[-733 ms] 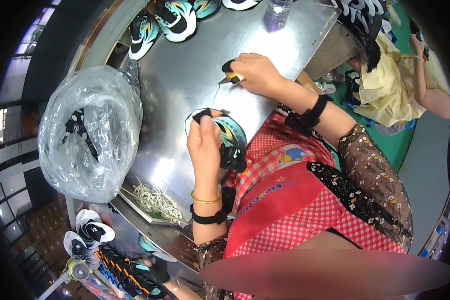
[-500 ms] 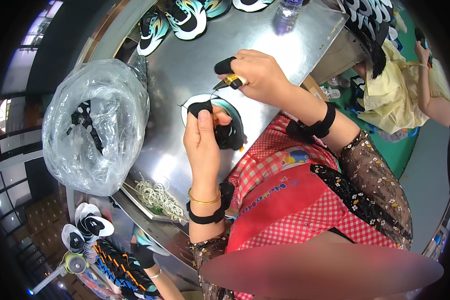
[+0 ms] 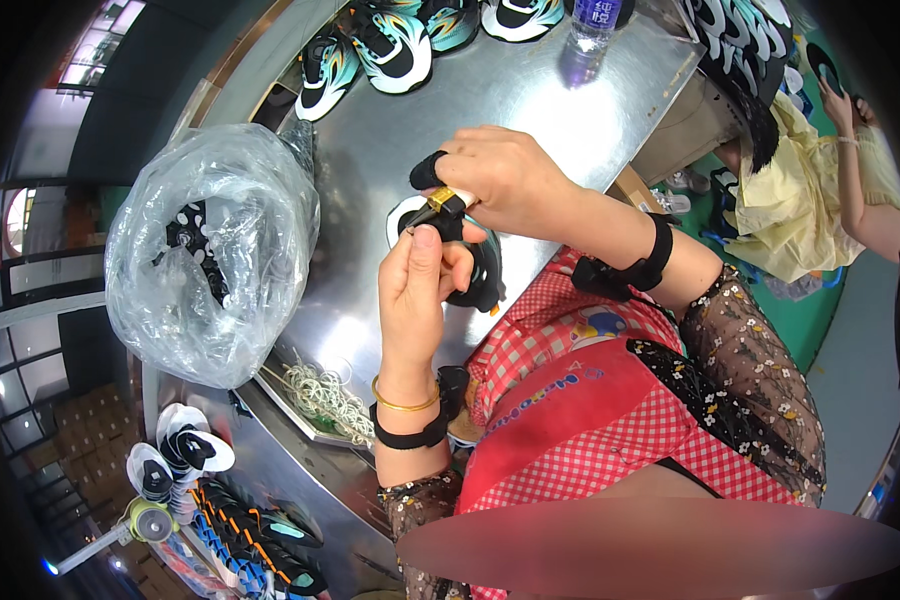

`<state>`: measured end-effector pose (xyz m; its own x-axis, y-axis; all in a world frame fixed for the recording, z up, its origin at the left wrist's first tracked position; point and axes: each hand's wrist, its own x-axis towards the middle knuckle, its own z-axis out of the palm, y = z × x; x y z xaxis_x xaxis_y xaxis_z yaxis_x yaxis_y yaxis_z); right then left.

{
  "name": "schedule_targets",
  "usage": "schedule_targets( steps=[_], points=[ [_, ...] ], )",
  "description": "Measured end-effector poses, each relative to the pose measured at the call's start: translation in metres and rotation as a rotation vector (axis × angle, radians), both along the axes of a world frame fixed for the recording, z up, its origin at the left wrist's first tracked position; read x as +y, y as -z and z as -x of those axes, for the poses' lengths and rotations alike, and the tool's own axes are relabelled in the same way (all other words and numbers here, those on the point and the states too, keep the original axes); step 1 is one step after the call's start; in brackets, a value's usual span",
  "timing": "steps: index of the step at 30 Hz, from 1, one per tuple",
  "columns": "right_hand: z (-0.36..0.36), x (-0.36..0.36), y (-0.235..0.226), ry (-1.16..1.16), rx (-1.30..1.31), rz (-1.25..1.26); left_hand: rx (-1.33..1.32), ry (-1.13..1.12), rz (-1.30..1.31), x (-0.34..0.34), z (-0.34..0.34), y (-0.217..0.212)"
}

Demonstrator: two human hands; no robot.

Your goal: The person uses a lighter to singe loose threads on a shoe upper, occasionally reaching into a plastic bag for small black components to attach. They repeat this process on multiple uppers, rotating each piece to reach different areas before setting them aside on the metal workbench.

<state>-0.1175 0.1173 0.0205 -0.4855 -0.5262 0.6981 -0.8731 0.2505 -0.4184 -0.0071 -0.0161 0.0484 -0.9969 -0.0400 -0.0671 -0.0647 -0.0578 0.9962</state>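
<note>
— While the left hand (image 3: pixel 417 290) rises from the lower edge, where is the shoe piece (image 3: pixel 475 272)?
— Just behind its curled fingers, above the steel table (image 3: pixel 590 110); thumb and fingers pinch its black-and-white edge.
— And the right hand (image 3: pixel 495 180)?
— Directly above the piece, wrist bent down, fingers closed on a small gold-and-black tool (image 3: pixel 438 205) whose tip meets it; one fingertip wears a black cover.
— Nearby?
— A clear plastic bag (image 3: pixel 205 250) lies well left of the piece.
</note>
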Motion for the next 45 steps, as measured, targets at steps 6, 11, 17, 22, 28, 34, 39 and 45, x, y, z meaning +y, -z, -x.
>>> schedule_targets(
  steps=[6, 11, 17, 22, 28, 34, 39, 45],
  points=[
    [-0.001, 0.007, 0.006, -0.066, -0.002, -0.075, -0.088, 0.111, 0.007, -0.002, -0.002, -0.001],
    [0.000, 0.008, 0.001, -0.046, 0.157, 0.035, -0.076, 0.199, -0.056, -0.012, 0.000, 0.005],
    [-0.015, 0.034, 0.002, -0.256, -0.508, -0.200, -0.139, 0.312, -0.172, -0.019, -0.004, 0.013],
    [-0.025, 0.036, 0.015, -0.450, -1.090, 0.098, -0.208, 0.424, -0.190, -0.020, 0.000, 0.020],
    [-0.031, 0.031, 0.020, -0.381, -0.844, -0.063, -0.286, 0.503, -0.156, -0.020, 0.000, 0.017],
    [-0.028, 0.033, 0.024, -0.437, -0.843, -0.115, -0.289, 0.552, -0.155, -0.022, 0.000, 0.019],
    [-0.024, 0.034, 0.019, -0.537, -0.862, -0.121, -0.332, 0.563, -0.127, -0.019, -0.001, 0.011],
    [-0.024, 0.035, 0.017, -0.551, -0.844, -0.134, -0.320, 0.597, -0.149, -0.020, 0.000, 0.013]
  ],
)
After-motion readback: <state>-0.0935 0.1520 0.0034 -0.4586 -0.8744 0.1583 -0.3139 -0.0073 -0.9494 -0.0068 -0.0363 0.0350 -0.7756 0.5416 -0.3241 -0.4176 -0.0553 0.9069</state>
